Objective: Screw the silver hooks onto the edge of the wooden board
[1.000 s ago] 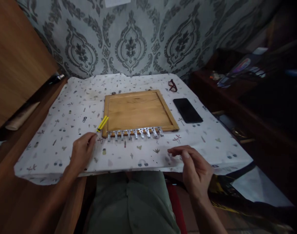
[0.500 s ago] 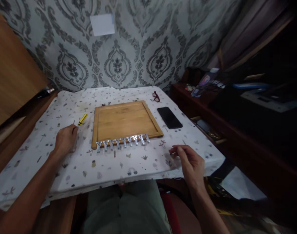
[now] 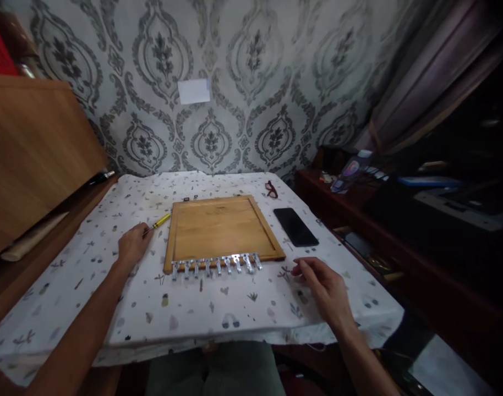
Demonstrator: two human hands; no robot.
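Note:
My left hand (image 3: pixel 134 243) rests at the left of the table, fingers closed around the thin metal shaft of a screwdriver (image 3: pixel 161 220). The screwdriver's yellow and black handle points away to the right, close to a framed wooden panel (image 3: pixel 216 228). Along the panel's near edge lies a silver metal strip with several hook-like prongs (image 3: pixel 218 264), which overhang onto the cloth. My right hand (image 3: pixel 322 283) hovers low over the cloth, right of the panel's near corner. Its thumb and fingers are pinched together; anything between them is too small to make out.
A black phone (image 3: pixel 296 226) and red-framed glasses (image 3: pixel 271 190) lie right of the panel. Small dark pieces (image 3: pixel 186 199) sit behind it. A patterned white cloth (image 3: pixel 185 324) covers the table. A wooden cabinet (image 3: pixel 40 165) stands left, a dark red shelf with a bottle (image 3: pixel 350 171) right.
The view has tipped upward, so the table sits lower in it. My left hand has moved nearer the panel, and the screwdriver handle has swung to the right. My right hand keeps its pinch.

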